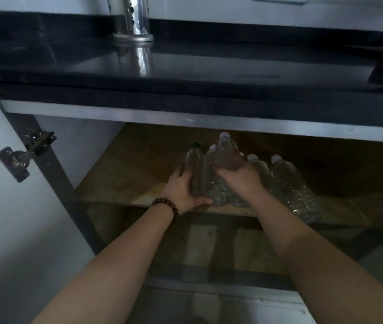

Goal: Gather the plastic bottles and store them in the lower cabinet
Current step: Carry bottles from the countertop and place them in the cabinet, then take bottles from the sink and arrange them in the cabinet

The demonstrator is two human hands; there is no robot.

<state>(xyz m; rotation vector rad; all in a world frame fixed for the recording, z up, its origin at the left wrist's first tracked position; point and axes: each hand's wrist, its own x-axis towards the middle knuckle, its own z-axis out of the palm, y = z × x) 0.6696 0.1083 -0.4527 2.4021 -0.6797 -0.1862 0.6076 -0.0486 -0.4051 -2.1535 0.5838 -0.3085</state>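
Several clear plastic bottles lie in a row on the wooden shelf (pixel 120 183) of the open lower cabinet, caps pointing inward. My left hand (pixel 181 190), with a bead bracelet on the wrist, grips a green-capped bottle (pixel 194 164) at the left end of the row. My right hand (pixel 240 176) is closed around the base of a white-capped bottle (pixel 226 153), held above the others. Two more white-capped bottles (pixel 293 185) rest to the right of my hands.
A black stone countertop (pixel 185 73) overhangs the cabinet, with a shiny metal cylinder (pixel 132 19) standing on it. The white cabinet door (pixel 10 206) hangs open at the left on a metal hinge (pixel 27 155). A lower wooden shelf (pixel 209 249) sits below.
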